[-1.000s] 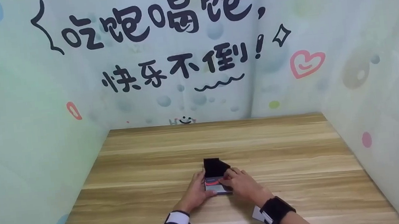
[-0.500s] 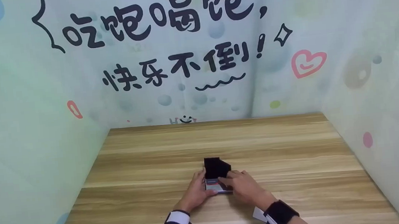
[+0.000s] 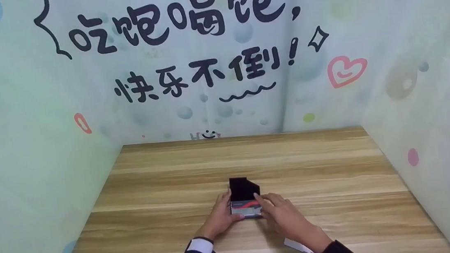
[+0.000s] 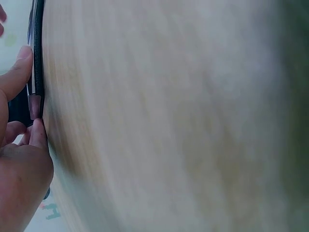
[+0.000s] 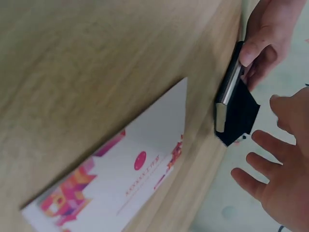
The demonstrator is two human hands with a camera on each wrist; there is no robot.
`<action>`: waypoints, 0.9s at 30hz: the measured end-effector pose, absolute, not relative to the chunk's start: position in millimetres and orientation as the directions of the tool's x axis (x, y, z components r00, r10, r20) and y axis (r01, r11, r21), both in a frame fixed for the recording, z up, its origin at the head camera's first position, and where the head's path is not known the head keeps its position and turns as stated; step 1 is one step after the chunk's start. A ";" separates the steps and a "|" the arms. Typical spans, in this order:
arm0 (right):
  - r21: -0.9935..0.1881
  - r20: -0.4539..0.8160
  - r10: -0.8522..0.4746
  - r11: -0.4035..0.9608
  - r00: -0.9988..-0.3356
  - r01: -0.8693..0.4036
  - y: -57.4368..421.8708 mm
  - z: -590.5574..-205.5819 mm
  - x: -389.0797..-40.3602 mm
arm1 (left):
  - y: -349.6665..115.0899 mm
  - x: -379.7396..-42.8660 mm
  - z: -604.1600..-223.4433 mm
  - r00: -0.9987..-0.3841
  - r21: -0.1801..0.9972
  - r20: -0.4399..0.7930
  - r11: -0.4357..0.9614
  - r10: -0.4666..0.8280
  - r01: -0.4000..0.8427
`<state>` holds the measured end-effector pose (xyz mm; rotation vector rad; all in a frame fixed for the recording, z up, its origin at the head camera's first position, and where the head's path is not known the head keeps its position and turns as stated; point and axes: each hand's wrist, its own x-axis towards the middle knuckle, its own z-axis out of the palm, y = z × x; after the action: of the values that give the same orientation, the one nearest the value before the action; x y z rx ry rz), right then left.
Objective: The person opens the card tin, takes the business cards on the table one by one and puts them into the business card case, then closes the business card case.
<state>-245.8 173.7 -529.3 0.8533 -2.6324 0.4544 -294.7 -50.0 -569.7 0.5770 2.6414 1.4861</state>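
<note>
A black business card case (image 3: 243,188) is on the table with its flap raised at the back. A business card (image 3: 243,208) with a red and grey print shows inside it. My left hand (image 3: 220,217) grips the case at its left side, thumb over the near edge. In the left wrist view, the case (image 4: 37,58) is seen edge-on between thumb and fingers. My right hand (image 3: 285,215) is at the case's right side. From the right wrist view, its fingers (image 5: 270,166) are spread and hold nothing, apart from the case (image 5: 229,92).
A white business card (image 5: 145,159) with pink and orange print lies on the wooden table (image 3: 152,187), partly under the right forearm in the head view. Printed cloth walls (image 3: 166,119) enclose the back and both sides.
My right hand has drawn away from the card in the case, toward the right and nearer me, uncovering the card's red print. My left hand keeps its grip on the case.
</note>
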 end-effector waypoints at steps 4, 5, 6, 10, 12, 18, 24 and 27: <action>-0.158 0.449 -0.494 0.776 -0.745 -0.610 178.0 -524.3 -233.6 | -50.3 -294.6 -569.1 -0.933 0.833 0.114 0.479 0.340 0.276; -0.159 0.457 -0.488 0.778 -0.744 -0.608 179.5 -523.5 -230.1 | -50.1 -294.7 -569.2 -0.935 0.835 0.110 0.478 0.339 0.271; -0.162 0.467 -0.480 0.779 -0.743 -0.605 181.3 -522.8 -226.6 | -50.0 -294.8 -569.1 -0.935 0.836 0.104 0.479 0.339 0.267; -0.175 0.506 -0.442 0.788 -0.741 -0.590 190.5 -516.9 -214.6 | -50.1 -295.5 -568.4 -0.935 0.840 0.088 0.480 0.343 0.255; -0.163 0.524 -0.432 0.795 -0.734 -0.584 195.8 -512.5 -210.1 | -50.7 -295.9 -567.6 -0.934 0.833 0.097 0.486 0.343 0.265; -0.105 0.547 -0.414 0.828 -0.727 -0.550 211.3 -503.9 -197.9 | -50.3 -297.1 -567.0 -0.928 0.802 0.134 0.512 0.348 0.308; -0.086 0.583 -0.400 0.835 -0.707 -0.543 222.6 -506.9 -189.1 | -48.9 -297.3 -566.8 -0.925 0.816 0.119 0.495 0.361 0.298; -0.103 0.599 -0.389 0.829 -0.700 -0.549 226.9 -511.1 -186.2 | -50.0 -296.3 -567.4 -0.925 0.817 0.119 0.493 0.361 0.298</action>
<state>-186.2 226.9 -511.1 0.6864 -2.4318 0.3692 -296.3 -50.0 -567.4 0.5866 2.6551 1.4329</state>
